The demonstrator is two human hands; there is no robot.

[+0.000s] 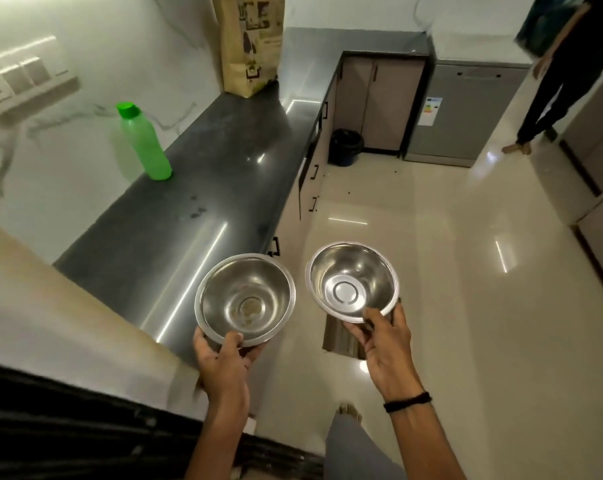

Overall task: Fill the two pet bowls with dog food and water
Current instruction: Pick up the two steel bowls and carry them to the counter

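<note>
Head: left hand (224, 358) and right hand (385, 348) round bowls (244, 299)

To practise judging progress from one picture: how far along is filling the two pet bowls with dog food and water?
Done: nothing poured; both bowls look empty. In hand: the left grip holds the left bowl by its rim, the right grip the right bowl, both in the air. Left: fill one from the brown paper bag and one from the capped green bottle, both standing untouched on the dark counter.
</note>
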